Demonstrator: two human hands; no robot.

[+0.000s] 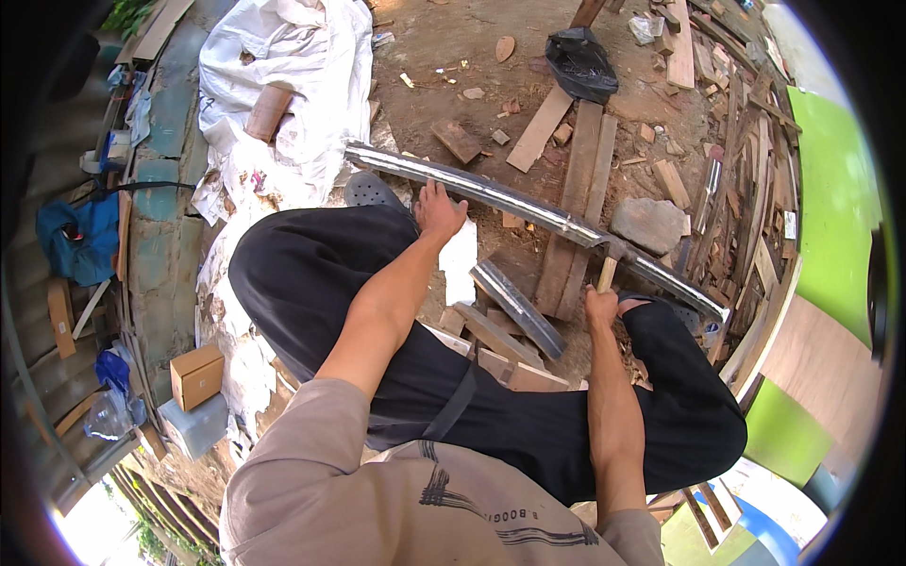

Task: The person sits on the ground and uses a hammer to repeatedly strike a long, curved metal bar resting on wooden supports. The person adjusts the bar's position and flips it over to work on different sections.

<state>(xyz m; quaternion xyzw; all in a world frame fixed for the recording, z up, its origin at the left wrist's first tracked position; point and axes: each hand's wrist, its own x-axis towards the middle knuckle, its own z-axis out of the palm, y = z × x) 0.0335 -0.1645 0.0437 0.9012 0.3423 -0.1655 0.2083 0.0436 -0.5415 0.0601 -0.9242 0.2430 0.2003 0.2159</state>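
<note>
A long grey metal bar (pixel 491 196) with a bright, whitish strip along it lies slantwise ahead of my knees, its right end nearer me. My left hand (pixel 440 211) is at its near edge left of the middle, fingers bent against the metal; their undersides are hidden. My right hand (pixel 601 307) is closed around the wooden handle of a hammer (pixel 609 272). The hammer's dark head overlaps the bar right of its middle; whether they touch I cannot tell. Between my legs lies a shorter metal piece (pixel 517 307) with a similar light strip, beside a wooden board (pixel 498 336).
Long planks (pixel 578 203) run under the bar. A large stone (pixel 651 224) sits beyond its right half, near heaped wood scraps (pixel 746 208). White sheeting (pixel 283 57) covers ground at left, with a brown cylinder (pixel 269 113) on it. A black plastic bag (pixel 580 64) lies far ahead.
</note>
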